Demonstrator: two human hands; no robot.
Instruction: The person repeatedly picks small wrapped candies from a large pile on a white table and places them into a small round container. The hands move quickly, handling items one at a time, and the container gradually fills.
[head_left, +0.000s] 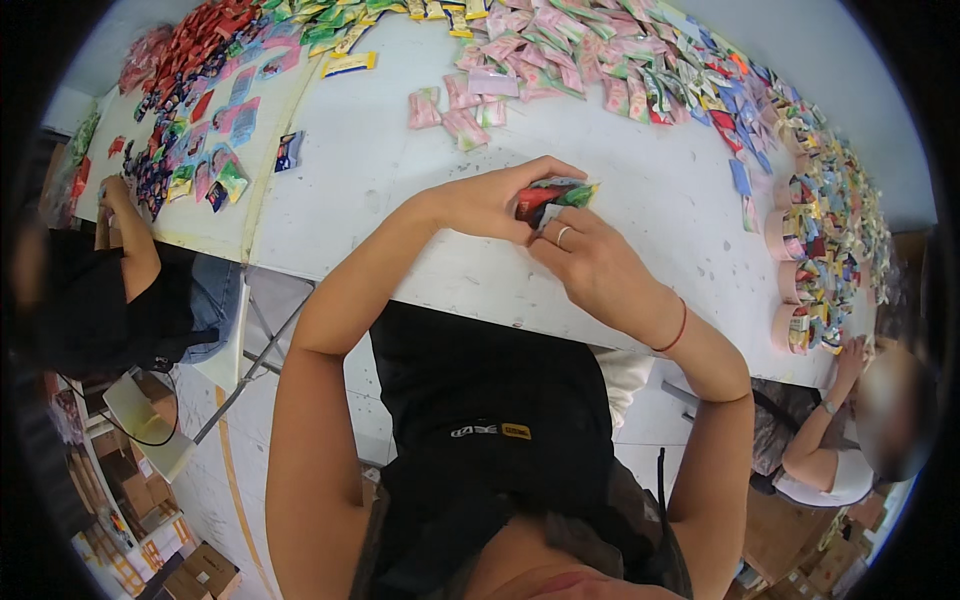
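My left hand (491, 196) curls around a small clear bag or cluster of wrapped snack packets (541, 201), with red, dark and green wrappers showing. My right hand (589, 251), with a ring on one finger, pinches the near edge of the same bundle. Both hands are just above the white table (360, 202), close to its front edge. Fingers hide part of the bundle, so I cannot tell whether it is one bag or several packets. Beyond the hands lie loose pink and green packets (465, 129). A dark blue packet (288, 151) lies to the left.
Piles of pink packets (555, 45), red packets (202, 37) and yellow packets (349, 64) line the far side. Pink cups (787, 281) filled with mixed packets stand at right. One person's arm (139, 240) is at left, another's hand (851, 360) at right.
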